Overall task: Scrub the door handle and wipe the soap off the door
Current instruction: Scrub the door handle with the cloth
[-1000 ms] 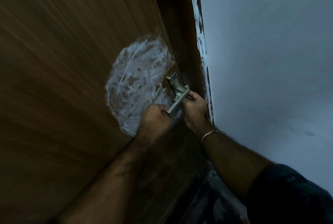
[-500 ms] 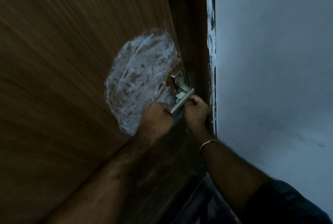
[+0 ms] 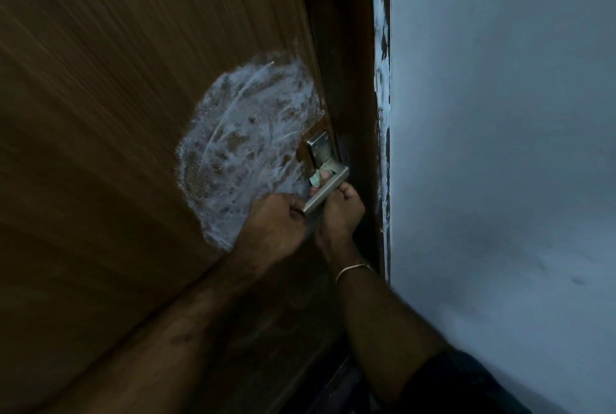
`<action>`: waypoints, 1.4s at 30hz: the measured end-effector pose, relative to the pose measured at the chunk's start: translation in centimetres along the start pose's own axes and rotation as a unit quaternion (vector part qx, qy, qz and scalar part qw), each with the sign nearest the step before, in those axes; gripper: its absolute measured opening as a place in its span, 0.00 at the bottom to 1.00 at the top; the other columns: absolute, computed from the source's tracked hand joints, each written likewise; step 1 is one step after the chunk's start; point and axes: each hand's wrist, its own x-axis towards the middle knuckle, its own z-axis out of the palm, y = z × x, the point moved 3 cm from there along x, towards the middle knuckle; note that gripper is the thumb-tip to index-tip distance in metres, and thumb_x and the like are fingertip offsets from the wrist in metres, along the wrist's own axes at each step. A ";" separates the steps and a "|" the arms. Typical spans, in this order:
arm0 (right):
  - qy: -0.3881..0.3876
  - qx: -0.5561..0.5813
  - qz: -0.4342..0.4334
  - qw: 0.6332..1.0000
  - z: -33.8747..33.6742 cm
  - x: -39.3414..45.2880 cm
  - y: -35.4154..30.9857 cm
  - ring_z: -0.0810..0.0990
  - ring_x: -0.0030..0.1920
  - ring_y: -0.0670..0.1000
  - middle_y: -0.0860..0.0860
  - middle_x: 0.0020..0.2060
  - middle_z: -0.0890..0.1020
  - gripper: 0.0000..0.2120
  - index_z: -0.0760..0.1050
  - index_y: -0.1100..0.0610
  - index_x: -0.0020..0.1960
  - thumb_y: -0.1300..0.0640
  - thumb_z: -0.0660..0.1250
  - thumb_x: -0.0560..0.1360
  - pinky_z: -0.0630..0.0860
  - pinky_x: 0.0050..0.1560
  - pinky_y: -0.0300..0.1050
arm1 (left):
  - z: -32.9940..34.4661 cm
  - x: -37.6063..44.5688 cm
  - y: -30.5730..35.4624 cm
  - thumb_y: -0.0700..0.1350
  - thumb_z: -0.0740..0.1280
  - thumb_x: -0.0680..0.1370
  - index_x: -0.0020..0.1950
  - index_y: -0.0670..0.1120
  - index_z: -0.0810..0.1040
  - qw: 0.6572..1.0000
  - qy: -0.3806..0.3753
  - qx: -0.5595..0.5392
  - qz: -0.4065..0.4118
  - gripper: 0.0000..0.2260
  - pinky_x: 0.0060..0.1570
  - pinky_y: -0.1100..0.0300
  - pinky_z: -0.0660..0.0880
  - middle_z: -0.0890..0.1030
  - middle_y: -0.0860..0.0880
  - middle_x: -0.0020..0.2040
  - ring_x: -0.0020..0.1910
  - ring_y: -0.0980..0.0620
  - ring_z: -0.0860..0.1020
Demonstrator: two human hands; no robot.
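A brown wooden door (image 3: 116, 113) carries a round patch of white soap foam (image 3: 246, 143) left of its silver lever handle (image 3: 328, 188). My left hand (image 3: 273, 227) is closed around the lever's lower free end. My right hand (image 3: 343, 217), with a thin bangle on the wrist, reaches behind the lever. Its fingers press a small pale green scrub pad (image 3: 315, 177) against the handle near the backplate (image 3: 320, 146). Most of the pad is hidden by the lever and my fingers.
The dark door frame (image 3: 353, 80) runs along the door's right edge, with white paint smears where it meets the pale blue-grey wall (image 3: 500, 147). The wall fills the right side, close to my right forearm. The floor below is dark and unclear.
The green pad has come into sight between the lever and the door, with my right fingers pushed further up behind the handle. My left hand stays on the lever's end.
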 end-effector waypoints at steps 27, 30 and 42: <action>-0.066 -0.411 -0.383 0.825 -2.9 -0.1 -6.8 0.80 0.46 0.41 0.47 0.47 0.83 0.06 0.78 0.52 0.51 0.59 0.69 0.75 0.77 0.46 0.32 | -0.5 -0.6 1.1 0.37 0.64 0.78 0.55 0.47 0.82 1.000 0.016 0.007 -0.003 0.11 0.31 0.68 0.68 0.82 0.49 0.51 0.43 0.57 0.77; -0.123 -0.482 -0.440 0.748 -0.1 -0.2 -8.2 0.81 0.49 0.47 0.52 0.50 0.84 0.10 0.81 0.57 0.56 0.61 0.68 0.75 0.75 0.52 0.36 | -0.6 -1.0 1.6 0.37 0.64 0.78 0.57 0.45 0.82 1.000 0.014 0.017 -0.014 0.11 0.38 0.67 0.70 0.82 0.46 0.52 0.48 0.51 0.78; -0.134 -0.698 -0.376 0.595 3.0 0.6 -8.5 0.81 0.45 0.55 0.54 0.46 0.81 0.08 0.77 0.56 0.53 0.60 0.67 0.74 0.70 0.41 0.43 | -0.9 -1.6 2.2 0.43 0.65 0.78 0.51 0.45 0.82 0.999 0.030 0.023 -0.015 0.07 0.34 0.64 0.70 0.83 0.47 0.45 0.40 0.53 0.79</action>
